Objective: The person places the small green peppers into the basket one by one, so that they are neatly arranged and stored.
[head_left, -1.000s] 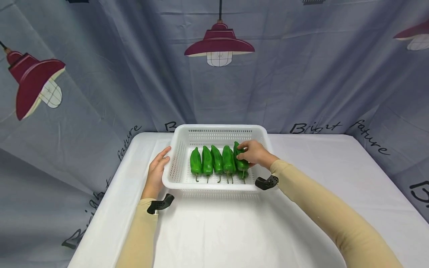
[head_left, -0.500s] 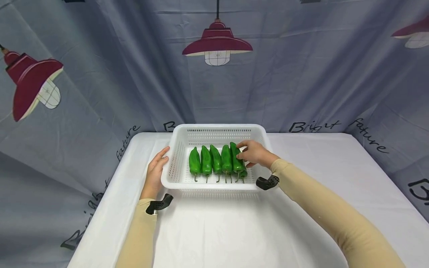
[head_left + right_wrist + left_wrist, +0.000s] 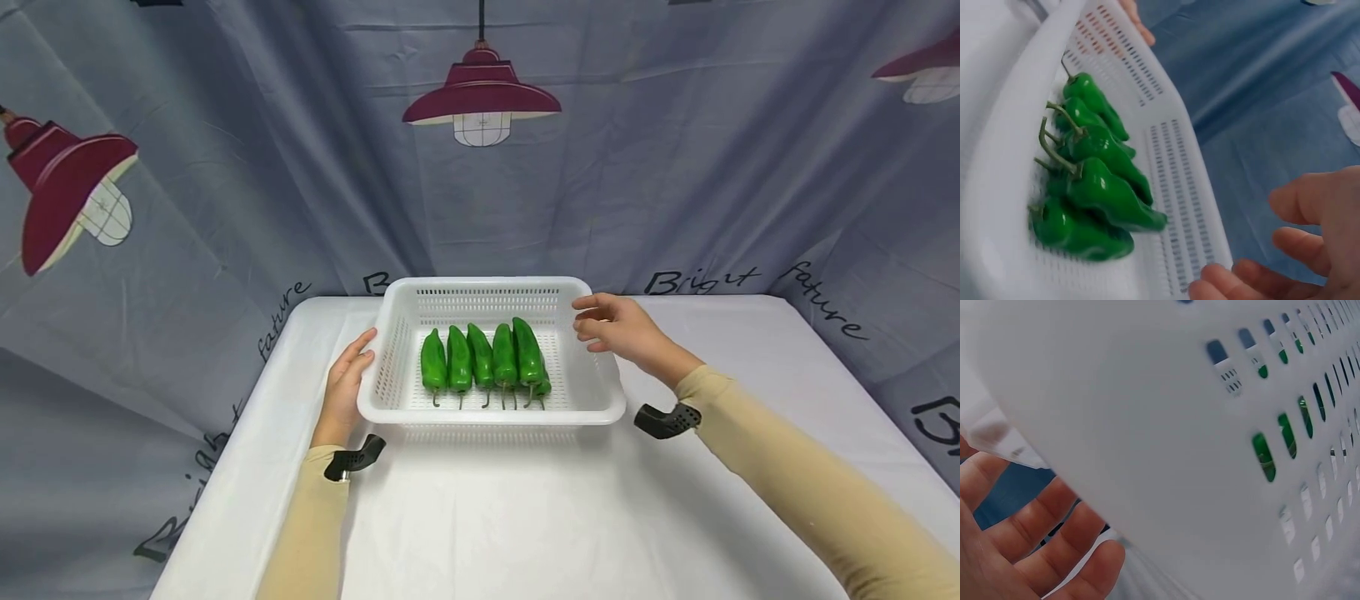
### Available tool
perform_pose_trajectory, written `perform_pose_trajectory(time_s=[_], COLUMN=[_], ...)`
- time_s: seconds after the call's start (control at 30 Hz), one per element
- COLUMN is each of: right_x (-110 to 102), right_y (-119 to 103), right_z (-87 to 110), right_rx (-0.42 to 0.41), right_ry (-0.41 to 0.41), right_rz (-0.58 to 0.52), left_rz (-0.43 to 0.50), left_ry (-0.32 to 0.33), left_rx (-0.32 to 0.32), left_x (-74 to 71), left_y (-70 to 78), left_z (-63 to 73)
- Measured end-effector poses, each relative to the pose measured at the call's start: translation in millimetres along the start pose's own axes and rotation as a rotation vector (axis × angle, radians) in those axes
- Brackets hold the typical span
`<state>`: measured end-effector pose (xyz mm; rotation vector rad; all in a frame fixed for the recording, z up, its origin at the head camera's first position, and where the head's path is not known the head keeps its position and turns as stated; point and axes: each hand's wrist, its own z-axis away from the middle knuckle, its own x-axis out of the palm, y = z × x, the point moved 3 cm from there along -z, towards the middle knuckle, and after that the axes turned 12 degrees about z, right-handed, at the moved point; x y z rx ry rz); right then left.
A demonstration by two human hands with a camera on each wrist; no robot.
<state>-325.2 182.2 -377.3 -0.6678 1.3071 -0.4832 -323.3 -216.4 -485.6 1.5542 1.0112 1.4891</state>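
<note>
Several green peppers [image 3: 459,362] lie side by side in a white perforated plastic basket [image 3: 491,417], stems toward the person. The rightmost pepper [image 3: 528,354] leans over another that it partly hides. My right hand [image 3: 628,333] hovers at the basket's right rim with loosely bent fingers and holds nothing; the right wrist view shows its fingers [image 3: 1300,203] apart from the peppers [image 3: 1107,194]. Against the basket's left side rests my left hand [image 3: 345,396], its fingers extended along the wall. From the left wrist, those fingers [image 3: 1063,534] lie beside the basket's outer wall [image 3: 1135,444].
A white cloth [image 3: 480,508] covers the table, with the basket standing toward its far edge. Behind hangs a grey-blue curtain [image 3: 637,183] printed with red lamps and lettering. Black camera mounts [image 3: 667,421] sit on both wrists.
My right hand lets go of the rightmost pepper, which now lies farther left against the row, and moves right to the basket's rim. The left hand keeps its place.
</note>
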Motion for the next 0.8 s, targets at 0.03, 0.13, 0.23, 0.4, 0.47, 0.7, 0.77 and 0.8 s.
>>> perform_pose_trajectory(time_s=[0.03,0.13,0.23,0.4,0.47,0.7,0.77,0.8], right_x=[-4,-15,-24,-33,-34,-32,-31,-30], right_y=[3,14,26,46,53,70,72,73], right_z=[5.0,19.4,32.8,53.6,61.0,71.4,71.8,72.1], right_rx=[0.001,0.009,0.022,0.013,0.005,0.014,0.023,0.027], right_ry=[0.017,0.077,0.141,0.232,0.26,0.311,0.313,0.313], right_rz=[-0.003,-0.001,0.01,0.051,0.079,0.172,0.214,0.235], left_rz=[0.0,-0.005,0.001,0.001,-0.01,-0.04,-0.085,-0.129], left_ry=[0.003,0.005,0.003,0.014,0.016,0.011,0.012,0.012], left_rx=[-0.001,-0.004,-0.01,-0.028,-0.037,-0.045,-0.06,-0.072], left_x=[-0.9,-3.7,-6.0,-10.9,-12.5,-14.6,-15.7,-16.2], left_y=[0.1,0.0,0.1,1.7,2.5,4.6,7.7,10.3], left_z=[0.0,0.3,1.4,3.4,4.3,6.6,7.6,8.3])
